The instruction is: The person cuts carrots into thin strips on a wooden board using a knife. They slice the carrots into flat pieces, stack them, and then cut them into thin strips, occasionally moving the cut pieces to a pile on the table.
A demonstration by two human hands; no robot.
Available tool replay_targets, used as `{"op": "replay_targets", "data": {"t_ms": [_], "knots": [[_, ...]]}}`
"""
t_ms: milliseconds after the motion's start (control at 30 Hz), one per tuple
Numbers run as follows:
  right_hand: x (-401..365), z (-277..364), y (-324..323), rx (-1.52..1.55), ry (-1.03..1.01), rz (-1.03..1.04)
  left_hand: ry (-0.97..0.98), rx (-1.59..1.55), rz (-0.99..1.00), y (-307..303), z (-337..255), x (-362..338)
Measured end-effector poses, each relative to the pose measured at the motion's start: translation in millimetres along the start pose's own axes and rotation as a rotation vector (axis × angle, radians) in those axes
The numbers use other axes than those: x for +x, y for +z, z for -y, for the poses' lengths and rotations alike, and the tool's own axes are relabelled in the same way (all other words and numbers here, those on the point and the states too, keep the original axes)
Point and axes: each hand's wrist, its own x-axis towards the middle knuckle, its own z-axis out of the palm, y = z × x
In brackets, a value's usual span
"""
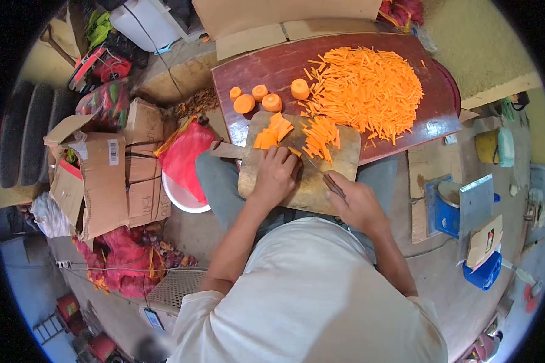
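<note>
A wooden cutting board (345, 154) lies across my lap, against the edge of a dark red table (236, 78). My left hand (277, 172) is on the board, fingers curled over a carrot piece (295, 152), mostly hidden beneath them. In my right hand (357, 202) is a knife (334, 183), held by its handle, with its blade beside the left fingertips. Flat carrot slices (274, 132) lie just beyond my left hand. Cut carrot sticks (321, 138) are spread on the board past the blade.
A large heap of carrot sticks (372, 91) covers the table's right part. Several peeled carrot chunks (244, 103) stand left of it. Cardboard boxes (106, 181), a white basin (188, 201) with red netting (188, 160) and a crate (174, 290) are at left. A blue container (447, 209) stands at right.
</note>
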Motion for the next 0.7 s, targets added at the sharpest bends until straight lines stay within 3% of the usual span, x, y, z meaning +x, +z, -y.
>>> {"op": "replay_targets", "data": {"t_ms": [167,400,500,700], "knots": [[-1.6,3.3,-2.3,0.019,-0.04,-0.024,-0.092,-0.095,-0.103,7.9,3.3,-6.3],[-18.7,6.6,-16.7,-0.03,-0.015,0.105,0.006,-0.116,-0.078,6.4,1.8,-15.3],[-18.2,9.8,-4.8,-0.033,-0.083,-0.093,-0.048,-0.146,-0.079,9.4,-0.7,-16.0],[-1.0,7.6,9.8,-0.025,-0.104,-0.042,-0.08,-0.173,-0.118,7.5,-0.9,-6.5]]}}
